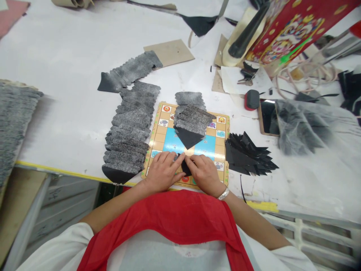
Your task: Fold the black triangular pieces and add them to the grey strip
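Both hands work close together at the near part of a printed game board (160, 137). Between them lies a small black piece (185, 168), mostly covered by fingers. My left hand (165, 169) presses on its left side with fingers closed together. From the other side my right hand (204, 173) pinches its edge, a silver bracelet at the wrist. Just beyond the fingertips, a short overlapped stack of grey, speckled pieces (191, 122) rests on the board, its nearest piece showing a black pointed face. Right of the board, black pointed pieces (249, 154) lie fanned out.
Left of the board runs a long row of overlapped grey pieces (128, 131), with another row (131, 69) behind it. A brown card (172, 52) lies farther back. On the right are a red-and-black block (252, 99), a phone (267, 118), clear plastic (307, 128) and a red box (299, 30).
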Available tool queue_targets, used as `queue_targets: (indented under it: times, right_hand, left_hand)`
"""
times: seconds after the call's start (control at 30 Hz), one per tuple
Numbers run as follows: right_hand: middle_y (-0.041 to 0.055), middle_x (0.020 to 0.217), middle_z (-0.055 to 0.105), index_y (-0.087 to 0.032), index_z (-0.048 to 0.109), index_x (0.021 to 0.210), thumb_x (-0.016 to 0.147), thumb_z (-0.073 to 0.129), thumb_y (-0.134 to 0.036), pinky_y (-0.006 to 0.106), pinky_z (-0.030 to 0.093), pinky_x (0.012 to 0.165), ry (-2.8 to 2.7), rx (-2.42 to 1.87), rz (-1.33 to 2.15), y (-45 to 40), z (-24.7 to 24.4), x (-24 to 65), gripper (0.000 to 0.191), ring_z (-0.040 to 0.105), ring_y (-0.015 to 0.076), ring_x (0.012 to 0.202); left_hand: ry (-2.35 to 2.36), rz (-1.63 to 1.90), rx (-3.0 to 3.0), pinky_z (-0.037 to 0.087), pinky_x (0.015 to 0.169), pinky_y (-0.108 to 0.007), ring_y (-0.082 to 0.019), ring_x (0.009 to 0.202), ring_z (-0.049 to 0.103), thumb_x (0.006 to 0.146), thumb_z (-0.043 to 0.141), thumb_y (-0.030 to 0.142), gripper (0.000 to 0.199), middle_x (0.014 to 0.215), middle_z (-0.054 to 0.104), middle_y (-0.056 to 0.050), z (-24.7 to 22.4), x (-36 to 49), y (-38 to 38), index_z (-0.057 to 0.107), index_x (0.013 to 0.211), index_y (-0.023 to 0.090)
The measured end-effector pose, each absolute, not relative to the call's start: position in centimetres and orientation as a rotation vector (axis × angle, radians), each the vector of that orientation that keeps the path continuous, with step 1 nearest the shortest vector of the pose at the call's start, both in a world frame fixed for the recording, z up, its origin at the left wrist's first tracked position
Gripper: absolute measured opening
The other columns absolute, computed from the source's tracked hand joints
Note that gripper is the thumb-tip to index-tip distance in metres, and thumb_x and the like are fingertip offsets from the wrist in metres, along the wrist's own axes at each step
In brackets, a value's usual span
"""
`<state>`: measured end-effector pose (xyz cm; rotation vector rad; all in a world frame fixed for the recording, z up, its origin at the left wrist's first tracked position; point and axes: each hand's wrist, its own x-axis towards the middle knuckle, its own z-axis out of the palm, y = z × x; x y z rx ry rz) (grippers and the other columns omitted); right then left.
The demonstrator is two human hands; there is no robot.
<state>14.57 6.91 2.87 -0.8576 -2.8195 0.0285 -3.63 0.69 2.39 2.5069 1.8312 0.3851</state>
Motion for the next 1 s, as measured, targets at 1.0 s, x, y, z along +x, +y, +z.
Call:
queue_targets:
  times: [1.0]
  right_hand:
    - [0.0113,0.093,0.060,-0.009,0.057,0.115,0.092,0.040,-0.016,0.033,0.037,0.068,-2.845,-0.795,0.068,6.9,3.0,15.3,0.029,0.045,0.0208,0.081]
  left_hand:
    - [1.754,0.537,2.560,0.037,0.103,-0.041,-0.027,0.121,0.048,0.091,0.041,0.028,0.043,0.125,0.057,-0.017,0.7,-2.4,0.2,0.046,0.128,0.006]
